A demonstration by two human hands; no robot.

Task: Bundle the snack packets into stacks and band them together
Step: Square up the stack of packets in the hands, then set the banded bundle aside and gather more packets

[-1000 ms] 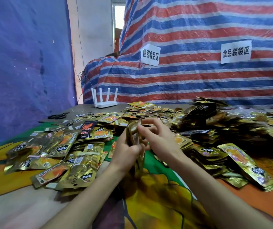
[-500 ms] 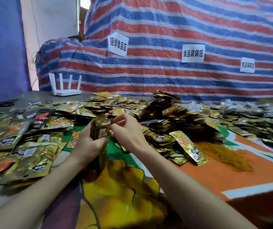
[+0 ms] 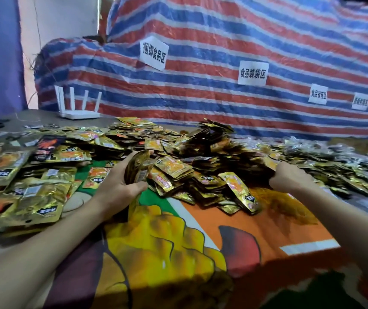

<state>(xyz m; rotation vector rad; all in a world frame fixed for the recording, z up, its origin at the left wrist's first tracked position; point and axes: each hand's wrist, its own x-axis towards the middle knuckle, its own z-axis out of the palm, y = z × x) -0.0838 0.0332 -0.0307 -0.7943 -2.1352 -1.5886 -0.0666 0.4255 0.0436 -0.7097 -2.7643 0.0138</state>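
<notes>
My left hand [image 3: 120, 186] grips an upright stack of gold snack packets [image 3: 139, 168] over the green part of the table cover. My right hand [image 3: 289, 178] is out to the right, at the far edge of a fuzzy orange-yellow heap of rubber bands [image 3: 278, 204], next to dark packets. Its fingers point away from me and are hidden behind the back of the hand. Loose gold packets [image 3: 178, 170] lie heaped between the two hands.
More loose packets [image 3: 33, 197] cover the table's left side, and clear-wrapped ones [image 3: 345, 157] spread to the far right. A white router [image 3: 78, 112] stands at the back left. A striped tarp with paper signs [image 3: 253, 73] walls off the rear. A colourful cloth [image 3: 178, 253] covers the near table.
My right hand has left the stack and moved right to the rubber band heap. My left hand still holds the stack. The view has swung to the right.
</notes>
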